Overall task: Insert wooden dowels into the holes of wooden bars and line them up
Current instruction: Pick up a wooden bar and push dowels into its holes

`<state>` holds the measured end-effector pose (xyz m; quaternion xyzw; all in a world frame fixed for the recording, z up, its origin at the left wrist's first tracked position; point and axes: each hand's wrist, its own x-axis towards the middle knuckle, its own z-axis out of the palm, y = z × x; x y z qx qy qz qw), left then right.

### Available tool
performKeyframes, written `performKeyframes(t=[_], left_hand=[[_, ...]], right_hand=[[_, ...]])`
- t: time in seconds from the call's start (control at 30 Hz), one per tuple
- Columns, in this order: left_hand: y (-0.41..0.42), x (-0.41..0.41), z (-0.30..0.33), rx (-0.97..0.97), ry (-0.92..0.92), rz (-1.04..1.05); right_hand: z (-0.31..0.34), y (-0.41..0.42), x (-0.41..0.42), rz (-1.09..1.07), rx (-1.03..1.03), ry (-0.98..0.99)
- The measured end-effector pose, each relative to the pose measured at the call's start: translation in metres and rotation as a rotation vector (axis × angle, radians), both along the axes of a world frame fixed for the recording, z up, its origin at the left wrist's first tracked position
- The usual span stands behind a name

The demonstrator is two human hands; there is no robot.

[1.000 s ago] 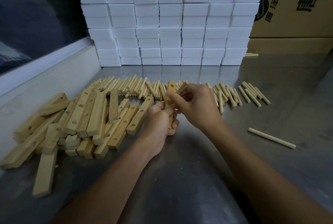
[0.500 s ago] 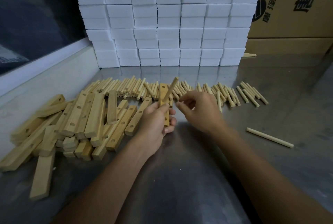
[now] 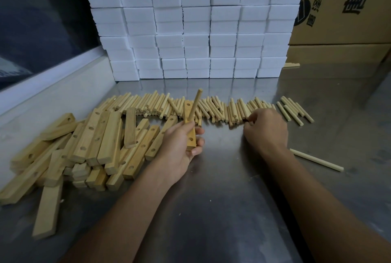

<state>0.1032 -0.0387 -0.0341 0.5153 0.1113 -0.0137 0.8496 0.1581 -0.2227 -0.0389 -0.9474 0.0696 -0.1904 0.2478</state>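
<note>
- Covering the whole near ground, one steel table (image 3: pixel 222 210) bears all the workpieces.
- One wall of white foam blocks (image 3: pixel 196 25), seven columns wide, stands at the far edge of the table; the rows are too many to count with certainty.
- Two cardboard boxes (image 3: pixel 347 9), one stacked on the other, stand at far right.
- One heap of wooden bars (image 3: pixel 88 146), about twenty and overlapping, lies at left; an exact count cannot be made.
- One row of loose dowels (image 3: pixel 215 108), several dozen, lies side by side across the middle, beyond both hands.
- The left hand (image 3: pixel 179 148) has its fingers and thumb wrapped round one drilled bar (image 3: pixel 190 133), held upright just above the table at centre.
- The right hand (image 3: pixel 266 131), fingers curled, rests at the near edge of the dowel row; whether it pinches a dowel cannot be told.
- One long dowel (image 3: pixel 316 160) lies alone at right, well apart from the row.
- One inserted dowel (image 3: pixel 195 104) stands tilted in an upper hole of the held bar.
</note>
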Motion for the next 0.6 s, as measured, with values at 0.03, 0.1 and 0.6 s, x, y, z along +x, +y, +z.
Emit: performKeyframes(t=[0.03, 0.1, 0.6], left_hand=[[0.000, 0.000, 0.000, -0.002, 0.004, -0.001], [0.000, 0.000, 0.001, -0.005, 0.007, -0.006], [0.007, -0.004, 0.007, -0.123, 0.049, -0.101]], right_hand=[[0.000, 0.000, 0.000, -0.005, 0.011, 0.014], [0.001, -0.002, 0.001, -0.016, 0.035, 0.039], [0.010, 0.007, -0.009, 0.120, 0.333, -0.128]])
